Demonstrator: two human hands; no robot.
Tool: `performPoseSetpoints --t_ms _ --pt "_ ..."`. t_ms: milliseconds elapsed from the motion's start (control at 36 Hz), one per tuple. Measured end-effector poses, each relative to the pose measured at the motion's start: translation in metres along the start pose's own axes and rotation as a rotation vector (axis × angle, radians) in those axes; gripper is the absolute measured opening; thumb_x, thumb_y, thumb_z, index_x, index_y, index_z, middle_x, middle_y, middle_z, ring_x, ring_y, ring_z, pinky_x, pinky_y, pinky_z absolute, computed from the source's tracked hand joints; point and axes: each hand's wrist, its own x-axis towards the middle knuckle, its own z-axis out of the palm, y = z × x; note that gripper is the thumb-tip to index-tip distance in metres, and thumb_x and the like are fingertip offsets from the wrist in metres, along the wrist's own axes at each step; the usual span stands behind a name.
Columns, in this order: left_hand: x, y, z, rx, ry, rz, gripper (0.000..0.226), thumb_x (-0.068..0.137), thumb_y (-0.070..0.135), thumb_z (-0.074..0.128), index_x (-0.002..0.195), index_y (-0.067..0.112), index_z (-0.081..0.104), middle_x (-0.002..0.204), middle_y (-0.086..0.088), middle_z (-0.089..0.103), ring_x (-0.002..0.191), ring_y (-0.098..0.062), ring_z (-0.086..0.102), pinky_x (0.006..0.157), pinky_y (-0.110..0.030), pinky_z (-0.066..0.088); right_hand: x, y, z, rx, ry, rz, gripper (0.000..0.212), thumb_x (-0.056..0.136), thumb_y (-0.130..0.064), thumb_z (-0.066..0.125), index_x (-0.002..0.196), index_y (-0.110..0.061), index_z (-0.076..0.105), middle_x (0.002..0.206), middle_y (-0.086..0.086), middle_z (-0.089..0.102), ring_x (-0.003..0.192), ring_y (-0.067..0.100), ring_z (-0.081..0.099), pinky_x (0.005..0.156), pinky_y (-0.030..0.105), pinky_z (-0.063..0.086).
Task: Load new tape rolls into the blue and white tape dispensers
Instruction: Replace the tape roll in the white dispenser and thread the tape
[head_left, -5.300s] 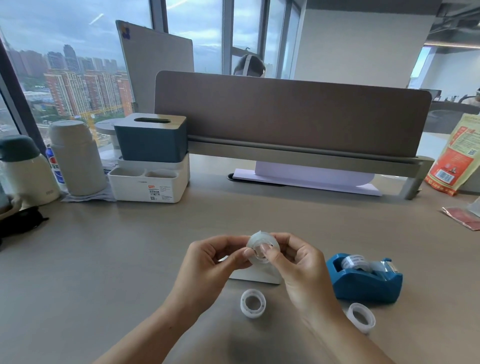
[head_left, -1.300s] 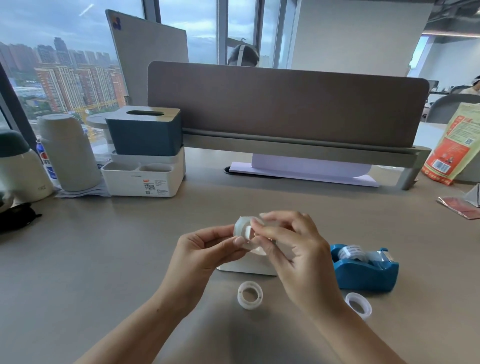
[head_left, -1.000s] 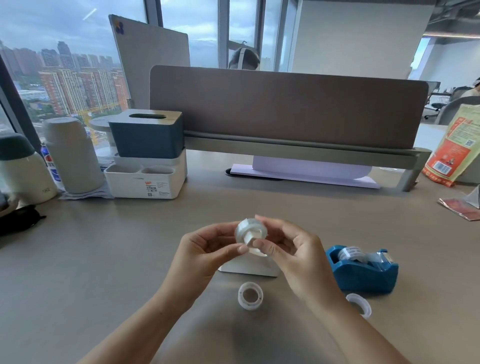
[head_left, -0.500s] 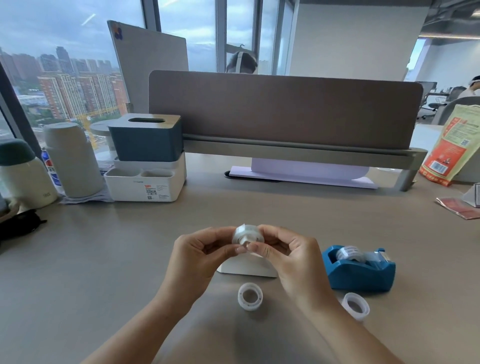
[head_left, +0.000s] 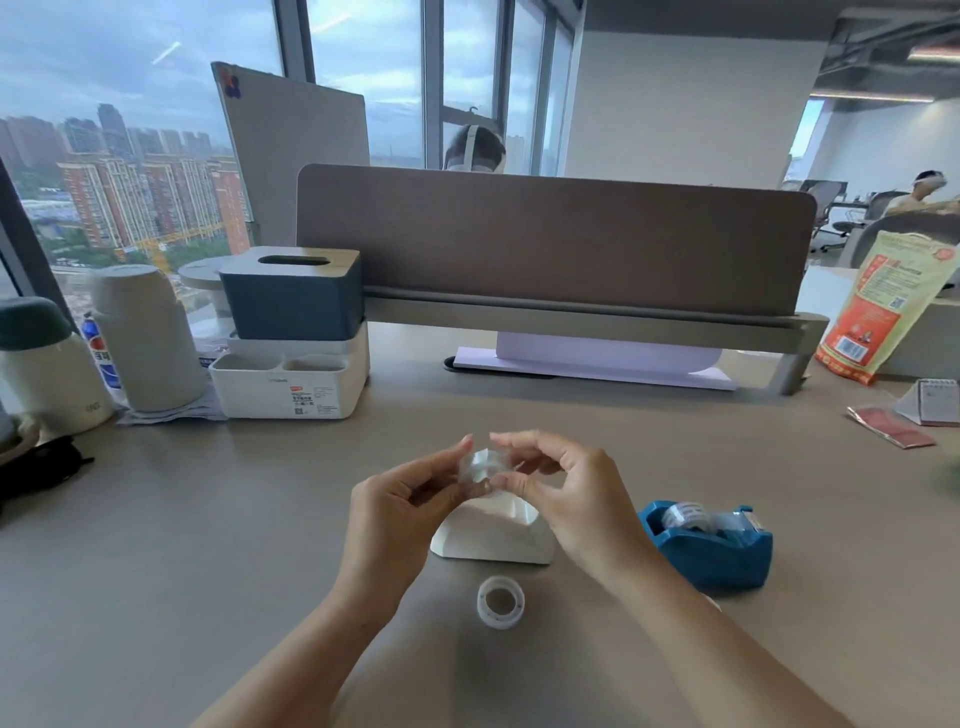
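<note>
Clear tape roll (head_left: 480, 466) in both hands, above white dispenser (head_left: 493, 535)

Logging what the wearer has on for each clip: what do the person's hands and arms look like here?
Both the left hand and the right hand are bare: no gloves, and no rings, watch or bracelet can be made out. Both forearms are uncovered right down to the bottom edge of the picture, with no sleeve in view. The fingernails look short; whether they are polished is too blurred to tell.

I can't make out the motion-blurred tape roll (head_left: 480, 467) between my fingers (head_left: 511, 483); my right hand (head_left: 576, 499) hides the white dispenser (head_left: 493, 535) on its right side, and my forearm covers the near-right worktop (head_left: 156, 597)
</note>
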Motion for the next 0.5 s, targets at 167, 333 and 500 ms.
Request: performPoseSetpoints --t_ms 167,333,500 --pt "0.004 -0.005 0.0 0.08 0.035 -0.04 0.029 0.072 0.002 0.081 0.088 0.025 0.08 0.081 0.01 0.08 0.081 -0.009 0.075 0.079 -0.021 0.058 0.002 0.009 0.01 -0.097 0.026 -0.007 0.013 0.08 -0.022 0.078 0.092 -0.028 0.076 0.087 -0.011 0.075 0.085 0.004 0.065 0.073 0.011 0.048" --pt "0.01 -0.012 -0.005 0.15 0.061 -0.03 0.026 0.072 0.005 0.082 0.089 0.025 0.08 0.082 0.013 0.08 0.079 -0.004 0.075 0.08 -0.019 0.058 0.002 0.01 0.02 -0.197 0.082 -0.088 0.016 0.079 -0.021 0.079 0.094 -0.024 0.076 0.08 -0.024 0.064 0.079 0.001 0.061 0.07 0.009 0.042" --pt "0.009 -0.017 -0.006 0.114 0.003 -0.042 0.037 0.07 0.002 0.081 0.087 0.035 0.078 0.086 0.016 0.079 0.083 -0.003 0.074 0.082 -0.015 0.055 -0.001 0.021 0.024 -0.253 0.131 -0.075 0.016 0.073 -0.032 0.082 0.088 -0.03 0.076 0.068 -0.03 0.058 0.078 0.003 0.055 0.088 0.037 0.044"
